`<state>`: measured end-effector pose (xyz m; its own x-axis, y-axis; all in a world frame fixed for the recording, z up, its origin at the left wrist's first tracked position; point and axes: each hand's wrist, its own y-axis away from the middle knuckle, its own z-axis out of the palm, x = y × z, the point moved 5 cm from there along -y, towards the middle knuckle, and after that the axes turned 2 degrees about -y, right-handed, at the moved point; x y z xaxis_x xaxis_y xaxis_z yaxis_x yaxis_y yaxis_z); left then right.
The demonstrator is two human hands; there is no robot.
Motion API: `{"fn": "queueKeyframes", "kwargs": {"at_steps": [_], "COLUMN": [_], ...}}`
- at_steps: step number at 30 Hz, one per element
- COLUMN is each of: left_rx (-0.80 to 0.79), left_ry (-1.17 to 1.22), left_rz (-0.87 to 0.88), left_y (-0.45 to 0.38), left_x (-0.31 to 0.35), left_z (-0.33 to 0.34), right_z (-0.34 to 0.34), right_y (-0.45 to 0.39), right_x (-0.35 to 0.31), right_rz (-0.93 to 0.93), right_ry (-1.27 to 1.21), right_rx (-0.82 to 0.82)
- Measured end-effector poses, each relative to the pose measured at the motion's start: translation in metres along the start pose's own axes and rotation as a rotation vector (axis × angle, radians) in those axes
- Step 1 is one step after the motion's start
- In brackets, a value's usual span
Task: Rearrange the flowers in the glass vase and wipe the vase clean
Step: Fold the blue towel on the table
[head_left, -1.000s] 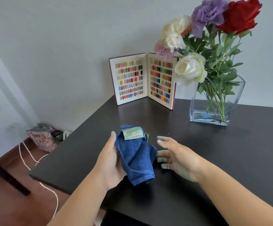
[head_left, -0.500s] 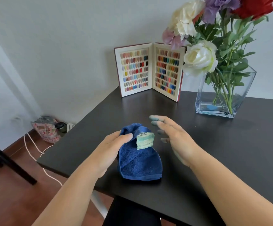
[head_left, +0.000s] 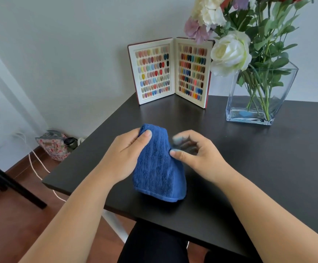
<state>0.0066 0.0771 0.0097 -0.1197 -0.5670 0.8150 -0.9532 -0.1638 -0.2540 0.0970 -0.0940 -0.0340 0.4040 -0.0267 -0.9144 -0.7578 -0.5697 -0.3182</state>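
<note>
On the floor at the far left lies one soft pouch with a flower print, and a white cable runs beside it. On the smooth black table the left hand grips the top corner of one blue cloth, thick terry with ribs, its lower edge resting on the table. The right hand pinches the cloth's right edge with its thumb; its other fingers are curled and blurred. Behind stands one open colour chart with two panels. At the far right stands one clear, square glass vase, apart from the hands. It holds flowers, white, pale purple and red, with green stems.
</note>
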Motion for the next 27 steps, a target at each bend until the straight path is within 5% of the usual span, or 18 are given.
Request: {"fn": "queueKeyframes", "kwargs": {"at_steps": [3, 8, 12, 19, 24, 27], "left_rx": [-0.048, -0.254, -0.100, 0.325, 0.591, 0.621], "left_ry": [-0.053, 0.372, 0.364, -0.241, -0.303, -0.374], "left_rz": [0.134, 0.126, 0.166, 0.175, 0.065, -0.038], "left_y": [-0.003, 0.003, 0.012, 0.055, 0.082, 0.088], "left_x": [0.020, 0.033, 0.033, 0.000, -0.030, -0.046], "left_z": [-0.001, 0.001, -0.018, -0.060, -0.088, -0.116], "right_z": [-0.006, -0.011, 0.005, 0.034, 0.080, 0.121], "right_y": [0.000, -0.012, -0.011, 0.000, -0.001, -0.006], "right_x": [-0.009, -0.046, -0.059, -0.041, -0.051, -0.049], "right_rz": [-0.038, -0.083, -0.041, 0.010, -0.023, 0.041], "right_ry": [0.056, -0.004, -0.069, -0.200, -0.348, -0.326], "right_rx": [-0.012, -0.349, -0.564, -0.348, -0.156, -0.089]}}
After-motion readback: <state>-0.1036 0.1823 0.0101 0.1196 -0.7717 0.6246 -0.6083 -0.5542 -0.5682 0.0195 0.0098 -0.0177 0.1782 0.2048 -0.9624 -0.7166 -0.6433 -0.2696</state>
